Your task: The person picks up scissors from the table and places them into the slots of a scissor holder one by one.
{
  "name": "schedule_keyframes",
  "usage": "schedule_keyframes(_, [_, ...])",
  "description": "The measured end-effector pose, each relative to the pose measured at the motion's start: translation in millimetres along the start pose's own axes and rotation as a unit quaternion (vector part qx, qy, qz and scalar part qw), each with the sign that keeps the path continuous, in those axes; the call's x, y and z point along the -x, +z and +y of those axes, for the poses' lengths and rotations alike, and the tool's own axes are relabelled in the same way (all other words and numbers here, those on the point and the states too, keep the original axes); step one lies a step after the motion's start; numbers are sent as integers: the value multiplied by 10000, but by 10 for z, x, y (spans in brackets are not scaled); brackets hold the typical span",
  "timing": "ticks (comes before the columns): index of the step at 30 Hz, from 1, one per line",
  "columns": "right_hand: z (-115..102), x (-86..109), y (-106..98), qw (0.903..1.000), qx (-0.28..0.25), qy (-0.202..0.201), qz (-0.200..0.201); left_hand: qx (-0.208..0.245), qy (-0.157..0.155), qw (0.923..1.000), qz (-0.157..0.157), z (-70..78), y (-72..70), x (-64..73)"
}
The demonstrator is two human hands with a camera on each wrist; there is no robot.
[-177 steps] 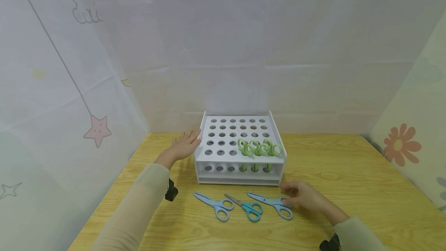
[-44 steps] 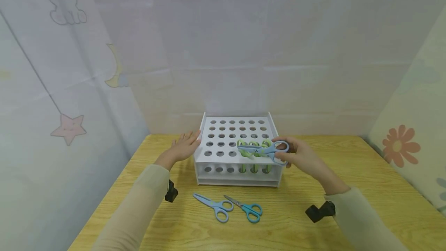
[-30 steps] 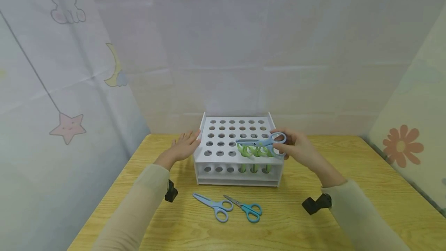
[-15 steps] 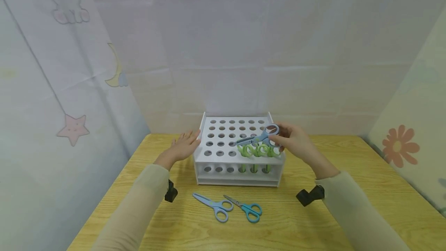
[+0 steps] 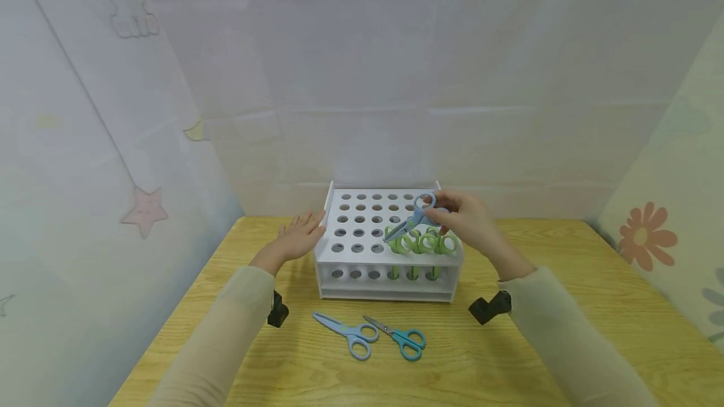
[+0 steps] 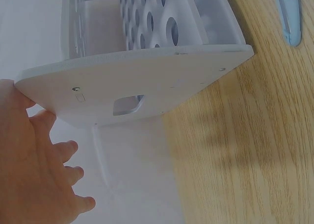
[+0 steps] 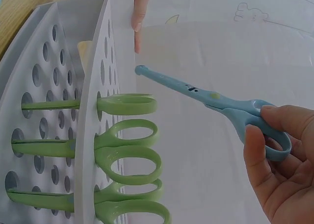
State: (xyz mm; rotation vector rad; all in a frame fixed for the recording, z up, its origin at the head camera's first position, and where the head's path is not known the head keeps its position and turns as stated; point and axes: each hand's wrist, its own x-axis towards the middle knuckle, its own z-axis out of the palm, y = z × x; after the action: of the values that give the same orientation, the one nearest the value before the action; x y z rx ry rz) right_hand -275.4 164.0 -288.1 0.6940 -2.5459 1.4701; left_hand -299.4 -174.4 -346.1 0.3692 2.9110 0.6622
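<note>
My right hand (image 5: 466, 225) pinches a pair of light-blue scissors (image 7: 196, 90) by the handle loops, above the right part of a white rack (image 5: 390, 294) with rows of round holes. The blades point left and slant down in the head view, their tip apart from the rack's top panel in the right wrist view. Three pairs of green scissors (image 7: 44, 148) stand in the front right holes, blades down, loops above. With straight fingers, my left hand (image 5: 291, 242) touches the rack's left side panel (image 6: 122, 82).
On the wooden table (image 5: 509, 357) in front of the rack lie another pair of light-blue scissors (image 5: 338, 326) and a pair of teal-handled scissors (image 5: 404, 338) with metal blades. A printed cloth (image 5: 362, 80) hangs behind the rack.
The right hand has picked the light-blue scissors off the table and raised them over the rack. Lately it moved back and left, their tip tilting down. The left hand has stayed put.
</note>
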Motion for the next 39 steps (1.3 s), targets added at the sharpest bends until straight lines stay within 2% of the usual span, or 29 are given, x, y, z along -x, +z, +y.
schedule_keyframes(7, [-43,-72,68,9998,100,-66,141,33,-7,10000,-24,2,-9,7])
schedule_keyframes(24, [-110,-216,225,9995,309,-67,76,8,-21,10000,8,11,-6,-6])
schedule_keyframes(39, [-116,-275,326,9999,122,-110,-30,50,-20,10000,17,5,7,-6])
